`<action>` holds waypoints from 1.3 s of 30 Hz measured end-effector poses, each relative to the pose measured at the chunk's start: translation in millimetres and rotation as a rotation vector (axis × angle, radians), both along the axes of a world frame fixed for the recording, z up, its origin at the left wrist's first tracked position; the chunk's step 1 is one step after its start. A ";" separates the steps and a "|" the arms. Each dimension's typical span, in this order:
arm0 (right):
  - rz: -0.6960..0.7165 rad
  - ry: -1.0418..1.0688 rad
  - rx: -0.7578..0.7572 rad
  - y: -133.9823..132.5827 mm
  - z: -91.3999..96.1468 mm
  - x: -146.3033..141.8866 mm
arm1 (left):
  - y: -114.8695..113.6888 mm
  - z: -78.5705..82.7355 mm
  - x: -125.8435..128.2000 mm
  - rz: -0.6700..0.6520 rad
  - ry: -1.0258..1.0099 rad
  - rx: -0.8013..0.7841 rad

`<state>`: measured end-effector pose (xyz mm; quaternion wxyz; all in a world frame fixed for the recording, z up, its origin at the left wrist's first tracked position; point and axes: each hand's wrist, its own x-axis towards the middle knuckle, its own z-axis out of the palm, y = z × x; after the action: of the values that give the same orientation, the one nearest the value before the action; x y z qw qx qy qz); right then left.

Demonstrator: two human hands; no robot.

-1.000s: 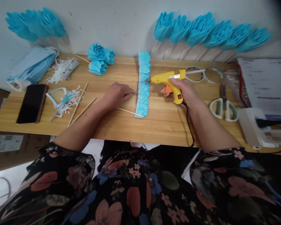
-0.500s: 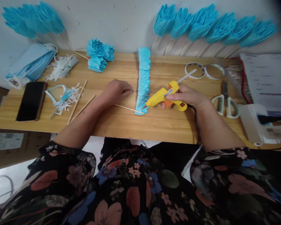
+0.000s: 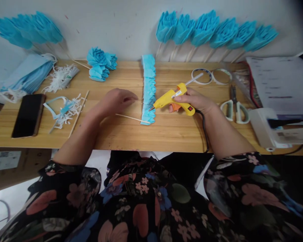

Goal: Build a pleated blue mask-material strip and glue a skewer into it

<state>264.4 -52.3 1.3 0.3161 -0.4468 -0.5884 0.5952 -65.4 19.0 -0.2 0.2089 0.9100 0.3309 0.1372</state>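
The glue gun (image 3: 166, 98) looks smooth plastic, the strip (image 3: 148, 80) clothlike, the tabletop (image 3: 121, 137) smooth wood.

Moderate, diffuse light; soft shadows on wall (image 3: 131, 20) behind flowers (image 3: 205, 28); upper right corner dark; edges stretched; printed sheet (image 3: 275, 84) blurred.

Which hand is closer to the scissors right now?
Right. The right hand, gripping the yellow glue gun, is left of the scissors; the left hand is farther left, beyond the pleated blue strip.
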 end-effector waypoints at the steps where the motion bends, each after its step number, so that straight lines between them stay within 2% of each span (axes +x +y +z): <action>1: -0.011 0.003 -0.001 0.3 -0.9 0.9 | -5.7 4.9 -2.8 0.003 -0.039 0.014; 4: -0.072 -0.014 -0.018 0.7 -2.9 3.1 | -29.9 14.8 -6.6 -0.039 -0.200 0.142; 6: -0.112 -0.022 -0.030 0.9 -3.4 3.8 | -46.3 13.9 -5.2 -0.110 -0.229 0.241; 9: -0.125 -0.005 -0.035 2.2 -4.1 4.5 | -60.9 2.8 -2.3 -0.149 -0.191 0.338; 13: -0.113 0.008 -0.035 5.4 -7.4 6.1 | -61.9 -11.7 -2.6 -0.128 -0.206 0.408; 23: -0.082 0.064 -0.003 4.9 -4.6 3.3 | -63.9 -23.9 8.3 -0.170 -0.174 0.392; 28: -0.056 0.092 0.018 7.0 -7.8 5.0 | -67.4 -26.2 13.6 -0.156 -0.075 0.408; 39: -0.202 0.065 -0.052 4.7 -5.6 4.5 | -66.7 -9.2 26.5 -0.120 0.042 0.297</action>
<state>268.8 -47.6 -4.3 0.3817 -0.4926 -0.5140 0.5895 -38.9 -47.7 -9.5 0.0728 0.9516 0.2564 0.1530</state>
